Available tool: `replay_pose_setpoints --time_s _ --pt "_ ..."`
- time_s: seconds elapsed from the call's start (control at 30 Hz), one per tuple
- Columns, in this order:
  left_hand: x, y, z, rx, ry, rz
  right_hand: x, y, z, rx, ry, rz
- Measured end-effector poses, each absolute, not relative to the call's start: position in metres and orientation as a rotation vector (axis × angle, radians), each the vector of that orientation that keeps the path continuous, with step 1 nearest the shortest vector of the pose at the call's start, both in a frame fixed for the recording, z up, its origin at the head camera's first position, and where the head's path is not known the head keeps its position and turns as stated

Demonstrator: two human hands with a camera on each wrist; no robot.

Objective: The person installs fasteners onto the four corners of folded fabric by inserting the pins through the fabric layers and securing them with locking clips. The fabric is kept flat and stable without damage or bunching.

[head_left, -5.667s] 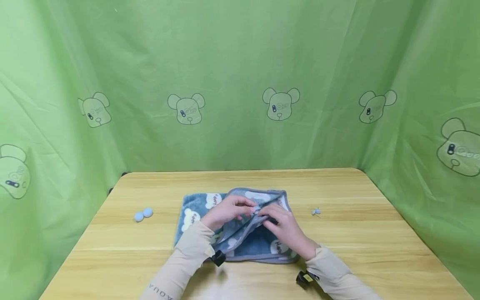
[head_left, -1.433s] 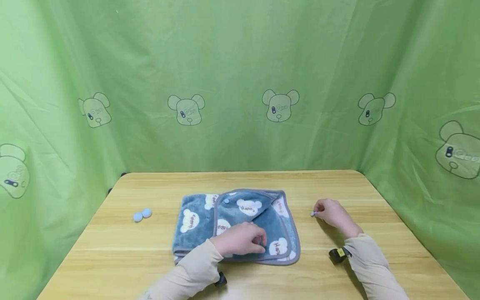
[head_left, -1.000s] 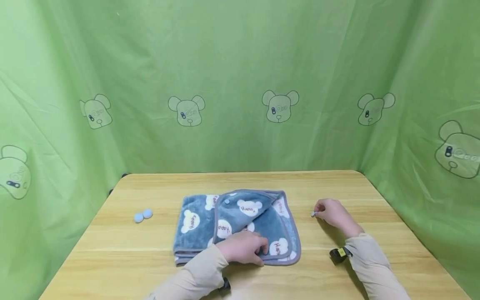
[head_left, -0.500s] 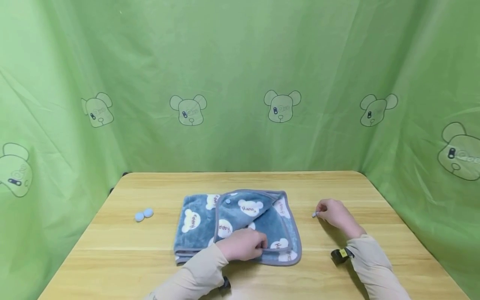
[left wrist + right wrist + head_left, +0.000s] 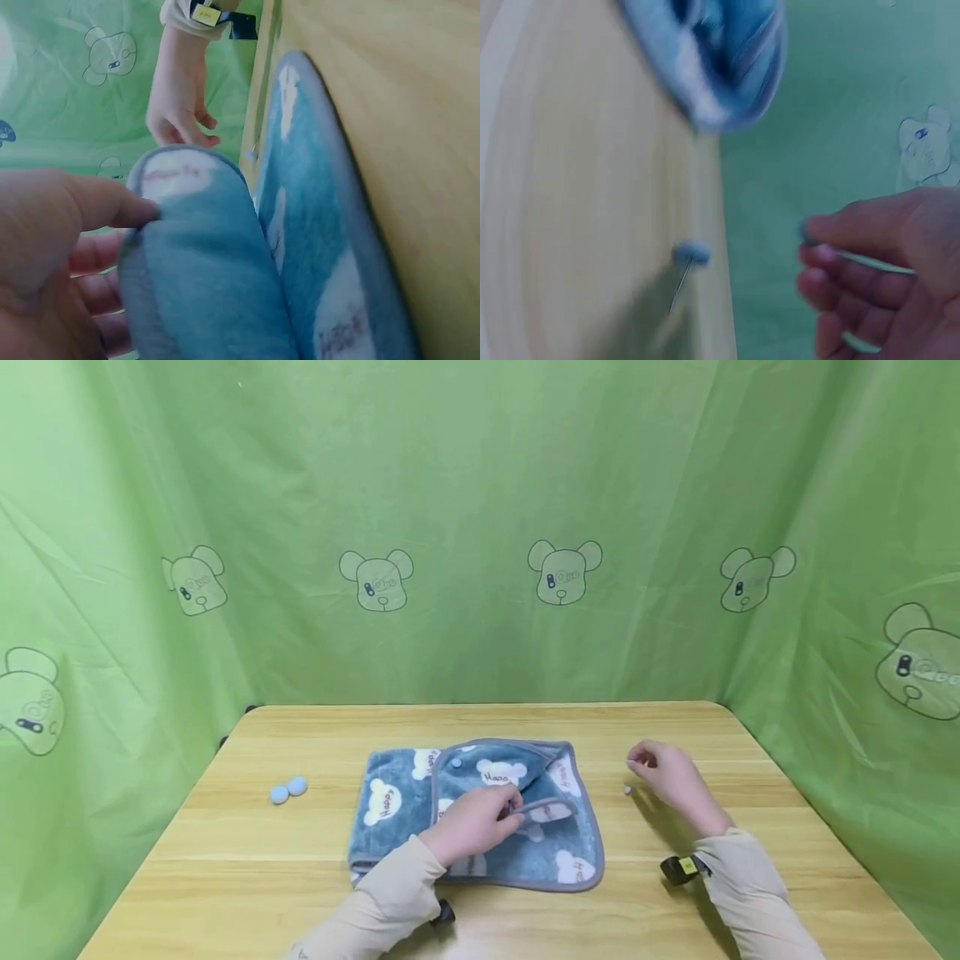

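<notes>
A folded teal blanket (image 5: pixel 409 799) with white bear heads and a grey border lies mid-table. My left hand (image 5: pixel 476 820) pinches the grey edge of its upper layer between thumb and fingers, and that corner is lifted and curled back in the left wrist view (image 5: pixel 202 217). Right of the blanket, my right hand (image 5: pixel 671 781) is raised above the table, pinching a small blue-headed pin (image 5: pixel 808 231) at its fingertips; its shaft is hidden. Below that hand another blue-headed pin (image 5: pixel 691 253) rests on the table with its thin metal shaft showing. One blue round head (image 5: pixel 457 763) sits on the blanket's folded flap.
Two pale blue round discs (image 5: pixel 288 790) lie side by side on the left of the wooden table (image 5: pixel 225 877). Green curtains (image 5: pixel 465 643) with bear outlines hang behind and at both sides. A black wrist camera (image 5: pixel 678 870) sits below the right hand.
The left hand has gripped the blanket's front edge and lifted it back, away from the body. The right hand has risen from the table with one pin, leaving another there.
</notes>
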State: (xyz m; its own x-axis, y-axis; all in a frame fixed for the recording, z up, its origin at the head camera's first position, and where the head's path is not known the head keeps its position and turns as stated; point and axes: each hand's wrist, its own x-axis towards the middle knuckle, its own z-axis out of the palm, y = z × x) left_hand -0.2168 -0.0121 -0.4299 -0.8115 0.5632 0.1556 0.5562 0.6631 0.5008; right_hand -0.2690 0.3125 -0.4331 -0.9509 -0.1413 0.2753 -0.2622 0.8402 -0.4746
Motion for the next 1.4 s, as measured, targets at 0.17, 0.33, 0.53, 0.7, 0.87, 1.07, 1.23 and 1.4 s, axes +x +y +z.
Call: replay_pose_setpoints --time_s 0.17,0.33,0.53,0.7,0.87,1.07,1.23,1.4 --pt "-0.222 -0.018 -0.428 0.859 2.869 1.030 -0.264 0.289 -0.423 0.328 -2.576 0.957" --pt "-0.227 -0.024 -0.427 0.827 2.916 1.143 -0.254 0.262 -0.417 0.404 -2.420 1.217" --pt "-0.232 -0.029 -0.427 0.766 2.932 1.265 -0.241 0.235 -0.421 0.581 -2.275 1.318" --pt "-0.234 -0.032 -0.427 0.724 2.933 1.308 -0.220 0.209 -0.410 0.772 -2.156 1.370" --pt "-0.236 -0.033 -0.428 0.695 2.955 1.316 -0.208 0.189 -0.413 0.933 -2.111 1.372" --pt "-0.236 -0.031 -0.428 0.728 2.945 1.341 -0.215 0.182 -0.442 0.939 -2.193 1.282" --pt "-0.235 -0.029 -0.430 0.736 2.951 1.342 -0.221 0.178 -0.455 0.914 -2.265 1.244" --pt "-0.234 -0.028 -0.432 0.747 2.948 1.351 -0.223 0.174 -0.456 0.909 -2.274 1.226"
